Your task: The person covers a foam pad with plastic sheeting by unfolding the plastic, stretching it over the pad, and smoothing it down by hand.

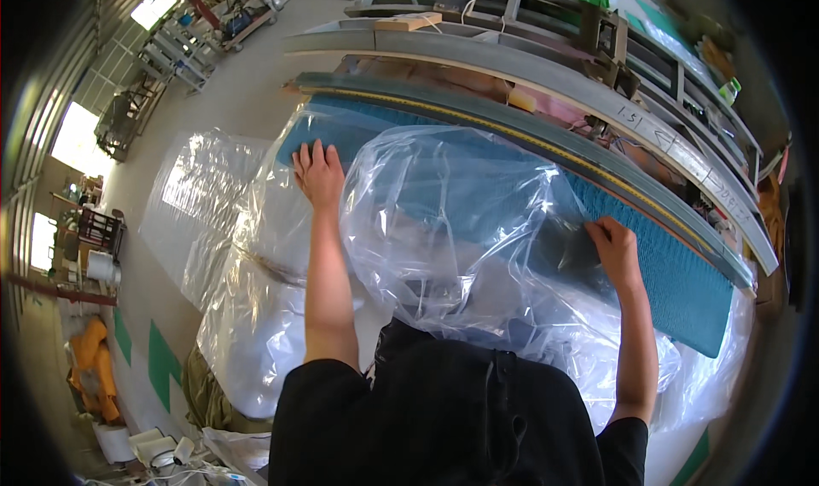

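Observation:
A long teal padded surface (pixel 670 269) runs crosswise before me, from upper left to lower right. Clear plastic film (pixel 409 200) lies wrinkled over its left and middle parts and hangs down toward my body. My left hand (pixel 319 172) rests on the film near the surface's left end, palm down with fingers spread. At the right, my right hand (pixel 614 245) is closed, thumb and fingers pinching the edge of the film. Right of that hand the teal surface shows bare, with a ribbed texture.
Along the far side runs a rail with a yellow measuring tape (pixel 495 125). Beyond it lie long grey metal beams (pixel 546 58) and a wooden block (pixel 408 21). More plastic sheeting (pixel 200 196) spreads over the floor at left. Orange cloth (pixel 92 362) and white rolls (pixel 153 446) sit lower left.

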Available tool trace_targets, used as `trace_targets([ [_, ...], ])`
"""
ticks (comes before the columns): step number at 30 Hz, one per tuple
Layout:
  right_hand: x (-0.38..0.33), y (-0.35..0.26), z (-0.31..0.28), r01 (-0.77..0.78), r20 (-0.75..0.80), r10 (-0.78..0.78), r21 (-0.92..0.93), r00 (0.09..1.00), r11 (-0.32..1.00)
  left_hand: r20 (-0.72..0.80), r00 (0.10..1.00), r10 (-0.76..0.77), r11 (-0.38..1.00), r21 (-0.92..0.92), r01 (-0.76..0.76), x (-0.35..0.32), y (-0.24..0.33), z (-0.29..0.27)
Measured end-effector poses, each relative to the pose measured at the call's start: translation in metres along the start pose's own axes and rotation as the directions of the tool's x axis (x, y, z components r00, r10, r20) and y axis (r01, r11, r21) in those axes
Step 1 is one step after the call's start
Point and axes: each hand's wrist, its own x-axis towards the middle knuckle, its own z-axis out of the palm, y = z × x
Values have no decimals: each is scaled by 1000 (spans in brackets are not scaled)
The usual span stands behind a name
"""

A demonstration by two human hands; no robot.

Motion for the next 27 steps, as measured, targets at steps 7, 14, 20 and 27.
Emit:
trace_targets([
  [7, -27, 103, -115, 45, -213, -159, -457, 964, 888, 13, 994, 104, 960, -263, -97, -101, 47, -45],
  [14, -85, 269, -283, -235, -398, -33, -603, 917, 763, 192, 895, 402, 826, -499, -264, -146, 94, -100],
  [20, -50, 255, -224, -170, -323, 130, -99, 937, 980, -176, 877, 448, 836, -267, -480, -10, 107, -47],
  [27, -89, 315, -288, -219, -319, 99, -367, 943, 904, 229, 928, 292, 943, 90, -319, 40, 69, -9],
])
